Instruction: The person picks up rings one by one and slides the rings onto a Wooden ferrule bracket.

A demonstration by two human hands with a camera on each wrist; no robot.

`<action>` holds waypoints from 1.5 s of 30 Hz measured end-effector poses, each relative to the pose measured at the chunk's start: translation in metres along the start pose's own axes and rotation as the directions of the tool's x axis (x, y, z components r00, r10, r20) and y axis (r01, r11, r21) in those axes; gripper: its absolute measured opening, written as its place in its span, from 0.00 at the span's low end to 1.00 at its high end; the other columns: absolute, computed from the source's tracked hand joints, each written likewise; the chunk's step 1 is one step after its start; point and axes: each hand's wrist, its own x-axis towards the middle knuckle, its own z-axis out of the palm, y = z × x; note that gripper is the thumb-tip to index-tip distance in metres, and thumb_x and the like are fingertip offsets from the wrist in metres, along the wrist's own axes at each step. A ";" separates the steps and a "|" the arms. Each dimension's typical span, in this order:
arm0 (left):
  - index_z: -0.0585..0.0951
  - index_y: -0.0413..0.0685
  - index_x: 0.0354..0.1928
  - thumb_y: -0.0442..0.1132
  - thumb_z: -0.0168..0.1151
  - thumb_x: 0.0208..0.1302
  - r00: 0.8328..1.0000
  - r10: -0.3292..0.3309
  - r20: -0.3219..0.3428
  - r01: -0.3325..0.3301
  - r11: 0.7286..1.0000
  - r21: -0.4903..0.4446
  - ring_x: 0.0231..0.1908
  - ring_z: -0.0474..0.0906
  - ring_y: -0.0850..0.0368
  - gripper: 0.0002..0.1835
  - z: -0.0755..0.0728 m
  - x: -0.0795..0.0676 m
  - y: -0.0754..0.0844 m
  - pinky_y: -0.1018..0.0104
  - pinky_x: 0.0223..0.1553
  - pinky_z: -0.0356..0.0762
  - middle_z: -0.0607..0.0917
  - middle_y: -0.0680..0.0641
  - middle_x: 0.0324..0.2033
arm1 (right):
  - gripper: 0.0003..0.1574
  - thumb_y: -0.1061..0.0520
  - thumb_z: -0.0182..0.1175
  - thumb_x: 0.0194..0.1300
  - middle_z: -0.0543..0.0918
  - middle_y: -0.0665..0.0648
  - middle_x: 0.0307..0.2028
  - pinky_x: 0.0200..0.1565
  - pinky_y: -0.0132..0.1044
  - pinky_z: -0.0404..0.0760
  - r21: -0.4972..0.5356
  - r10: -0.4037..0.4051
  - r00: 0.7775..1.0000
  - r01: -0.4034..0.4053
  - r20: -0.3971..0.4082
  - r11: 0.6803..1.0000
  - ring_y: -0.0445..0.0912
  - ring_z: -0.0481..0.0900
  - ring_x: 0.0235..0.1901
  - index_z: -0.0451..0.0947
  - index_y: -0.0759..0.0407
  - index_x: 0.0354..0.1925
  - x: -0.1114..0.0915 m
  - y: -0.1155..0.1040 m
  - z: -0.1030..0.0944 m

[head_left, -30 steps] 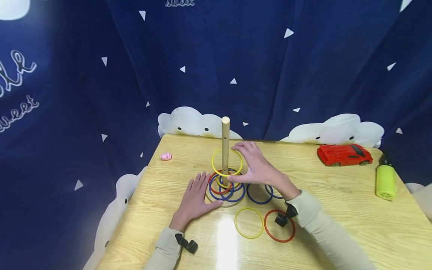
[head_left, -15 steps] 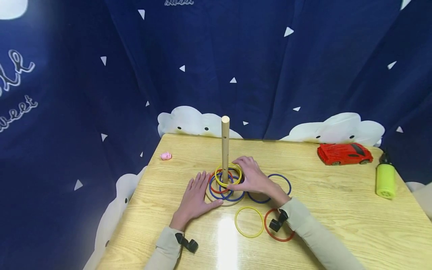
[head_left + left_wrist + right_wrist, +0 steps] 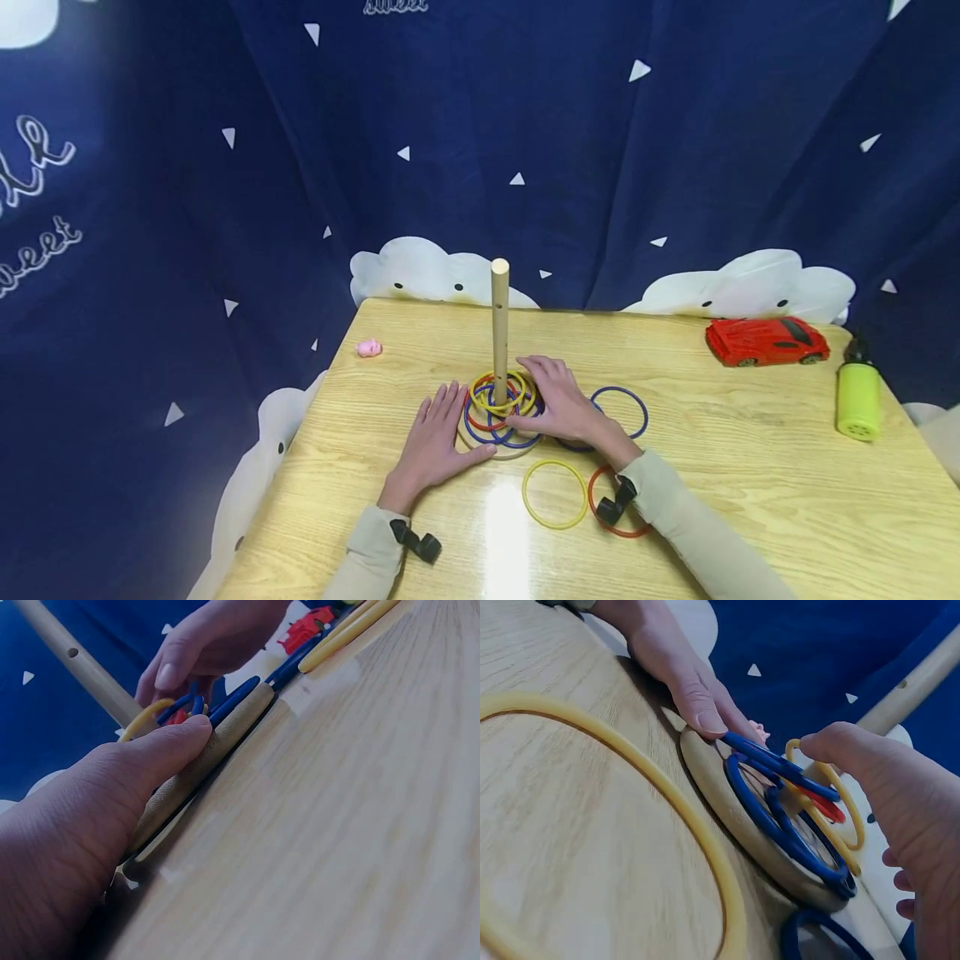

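A wooden post [image 3: 500, 333] stands upright on a round wooden base [image 3: 727, 814]. Blue, red and yellow rings lie in a pile around its foot, a yellow ring [image 3: 475, 385] uppermost. My left hand [image 3: 431, 454] lies with straight, spread fingers at the left of the base; in the left wrist view its thumb [image 3: 176, 746] rests on the base's rim. On the other side is my right hand [image 3: 558, 404], thumb and fingers apart beside the pile with no ring gripped. From the right wrist view, whether its thumb [image 3: 832, 742] touches the yellow ring is hard to tell.
Nearer the front lie a loose yellow ring [image 3: 555, 526] and a red ring [image 3: 592, 496], partly under the right wrist. Blue rings [image 3: 645, 410] lie right of the base. Farther off are a red toy car [image 3: 765, 342], a green bottle [image 3: 858, 402] and a small pink toy [image 3: 368, 347].
My right hand has lowered a yellow ring down the post onto the pile and let go of it; the ring has settled leftward. My left hand has stayed in place.
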 end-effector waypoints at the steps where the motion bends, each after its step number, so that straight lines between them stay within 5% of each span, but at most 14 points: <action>1: 0.50 0.49 0.85 0.85 0.50 0.58 1.000 0.001 0.000 -0.001 1.000 0.001 0.83 0.43 0.45 0.64 0.000 0.000 0.000 0.45 0.81 0.41 0.52 0.43 0.83 | 0.68 0.26 0.73 0.53 0.67 0.61 0.73 0.67 0.62 0.65 0.004 0.008 1.000 -0.008 -0.010 1.000 0.60 0.62 0.71 0.60 0.53 0.80 -0.003 0.002 -0.001; 11: 0.48 0.49 0.85 0.85 0.50 0.58 1.000 -0.001 0.011 0.000 1.000 0.030 0.82 0.43 0.45 0.65 -0.001 0.002 0.000 0.45 0.81 0.41 0.51 0.42 0.83 | 0.59 0.33 0.76 0.55 0.70 0.63 0.69 0.66 0.67 0.64 0.004 0.066 0.990 -0.066 -0.122 0.998 0.62 0.65 0.68 0.68 0.60 0.74 -0.043 0.027 -0.025; 29: 0.48 0.49 0.85 0.85 0.50 0.58 1.000 0.000 -0.001 0.000 1.000 0.025 0.82 0.44 0.45 0.65 -0.001 0.001 -0.001 0.45 0.81 0.42 0.52 0.42 0.83 | 0.61 0.37 0.82 0.48 0.70 0.68 0.68 0.61 0.64 0.62 -0.012 0.186 0.962 -0.193 -0.202 0.981 0.65 0.63 0.64 0.69 0.63 0.72 -0.108 0.073 -0.050; 45: 0.48 0.50 0.85 0.85 0.51 0.58 1.000 -0.002 0.004 0.002 1.000 0.011 0.82 0.43 0.45 0.65 0.000 0.000 0.001 0.45 0.81 0.40 0.52 0.42 0.83 | 0.65 0.26 0.81 0.41 0.73 0.63 0.64 0.58 0.62 0.63 -0.102 0.069 0.990 -0.083 -0.126 0.991 0.62 0.65 0.63 0.76 0.60 0.67 -0.100 0.064 -0.036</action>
